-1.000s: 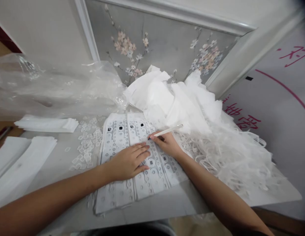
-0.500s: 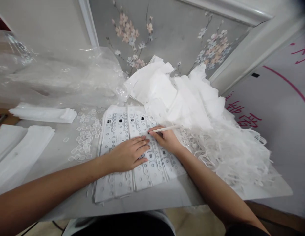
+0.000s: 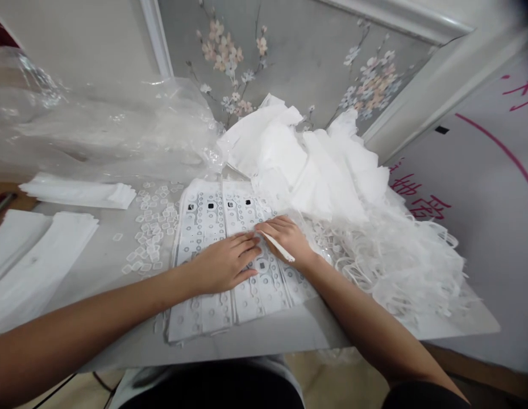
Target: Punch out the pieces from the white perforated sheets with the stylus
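Observation:
A stack of white sheets (image 3: 204, 314), with rows of small round and ring shapes and a few black squares, lies in front of me on the table. My left hand (image 3: 225, 262) rests flat on the sheets, palm down, fingers stretched out and slightly apart. Close to its fingertips, my right hand (image 3: 287, 238) is closed on a thin white stick (image 3: 278, 247) that slants down across its back. Its fingertips are at the sheets' surface, but what lies under them is hidden.
Small clear square pieces (image 3: 155, 233) are scattered left of the sheets. White strips (image 3: 42, 267) lie farther left, below a big clear plastic bag (image 3: 119, 130). A heap of white sheets (image 3: 285, 159) stands behind, and a pile of thin white offcuts (image 3: 408, 267) covers the right side.
The white stick in my right hand has swung from pointing right to slanting down toward my wrist. My right hand has turned slightly; my left hand stays on the sheets.

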Tool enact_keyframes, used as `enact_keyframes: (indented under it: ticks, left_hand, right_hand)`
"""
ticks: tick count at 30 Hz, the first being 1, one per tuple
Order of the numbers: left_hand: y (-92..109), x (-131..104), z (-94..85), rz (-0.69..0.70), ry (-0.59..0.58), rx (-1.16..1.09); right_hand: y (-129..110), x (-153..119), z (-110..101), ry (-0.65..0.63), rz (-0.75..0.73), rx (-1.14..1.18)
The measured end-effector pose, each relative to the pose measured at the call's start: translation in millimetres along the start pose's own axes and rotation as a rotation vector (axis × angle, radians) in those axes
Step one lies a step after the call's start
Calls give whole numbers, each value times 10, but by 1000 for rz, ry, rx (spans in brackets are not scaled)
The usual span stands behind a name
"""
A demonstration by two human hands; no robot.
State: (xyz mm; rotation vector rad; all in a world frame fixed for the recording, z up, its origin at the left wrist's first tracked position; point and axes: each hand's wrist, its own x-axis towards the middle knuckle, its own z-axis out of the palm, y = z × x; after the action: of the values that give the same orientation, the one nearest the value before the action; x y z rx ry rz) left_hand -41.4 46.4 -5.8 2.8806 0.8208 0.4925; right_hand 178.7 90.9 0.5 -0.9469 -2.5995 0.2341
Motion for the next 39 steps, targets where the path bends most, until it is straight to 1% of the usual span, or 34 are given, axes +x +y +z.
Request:
enact_keyframes:
  ticks: [3, 6, 8, 10, 13, 15, 17, 20, 23, 26, 28, 33, 39]
  left_hand:
    - [0, -5, 1, -2, -4, -8]
    - [3, -8, -11, 8, 16, -27]
    - [9, -10, -16, 24, 27, -25]
    - [17, -14, -9, 40, 41, 1]
    - [43, -25, 18, 51, 54, 82]
    - [75, -39, 35, 44, 55, 151]
    - [119, -57, 48, 30, 60, 220]
    - [195, -88, 65, -40, 94, 293]
    - [251, -107, 86, -128, 138, 334]
    - [259, -107, 98, -132, 128, 385]
    - [243, -105, 93, -111, 112, 414]
    - [208, -105, 44, -60, 86, 435]
    - [215, -100, 3, -58, 86, 440]
  right_hand:
    - [-17, 2, 41, 13, 44, -28]
    - [30, 8, 81, 46, 109, -57]
    - [95, 25, 82, 103, 188, -65]
    - [139, 61, 54, 199, 282, -35]
    - [71, 145, -15, 339, 339, 168]
    - [-54, 206, -51, 393, 335, 343]
    - [-185, 253, -64, 420, 344, 456]
    - [-301, 294, -36, 401, 362, 550]
    - [-321, 312, 41, 311, 357, 620]
    - [-303, 322, 128, 206, 371, 622]
    - [-286, 324, 168, 170, 391, 616]
    - [-258, 309, 203, 171, 371, 611]
    - [-235, 303, 233, 183, 375, 608]
